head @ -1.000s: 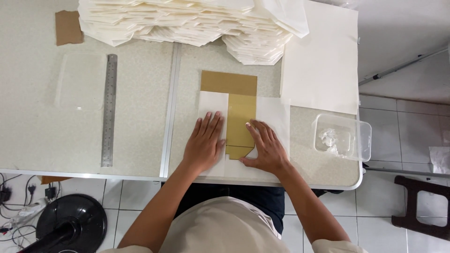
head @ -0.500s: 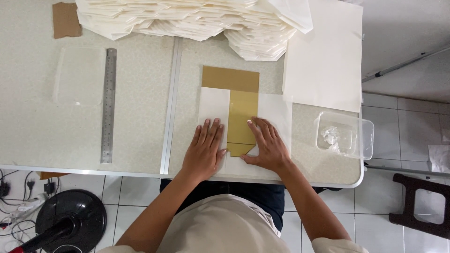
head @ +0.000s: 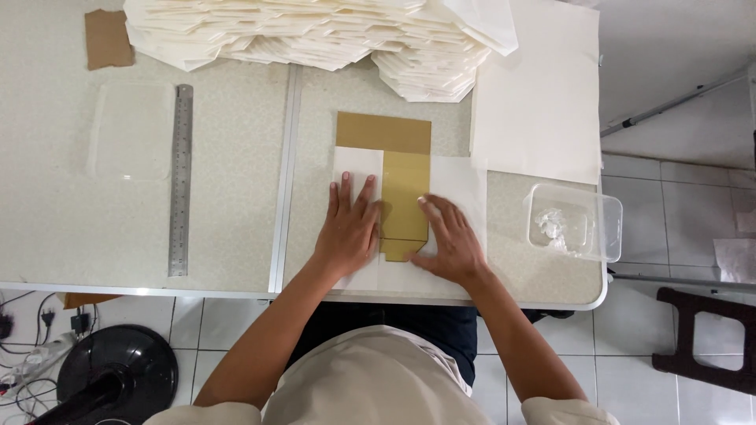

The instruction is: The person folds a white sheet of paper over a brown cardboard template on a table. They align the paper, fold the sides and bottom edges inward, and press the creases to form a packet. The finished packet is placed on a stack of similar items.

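- Landmark: gold card template, lying flat near the front edge of the speckled table, long side running away from the person.
- White paper sheet lies under and around the template; its left part is folded over the template's left side, its right part lies flat to the template's right.
- Left hand: palm down, fingers spread, pressing the folded left flap just left of the template. Grasps nothing; flat and open.
- Right hand: palm down on the sheet at the template's lower right, fingertips touching the template's right edge. Also flat, gripping nothing.
- Beyond the template, at the table's far edge: a wide heap of folded white paper pieces.
- Right of the template and farther back: a stack of plain white sheets.
- Right of the template, at the table's corner: clear plastic tub with something whitish inside; cannot tell what.
- Well left of the template: steel ruler, parallel to it; further left, a clear flat lid; far left corner, a brown cardboard scrap.
- Below the table, left of the template: black fan base on the tiled floor.
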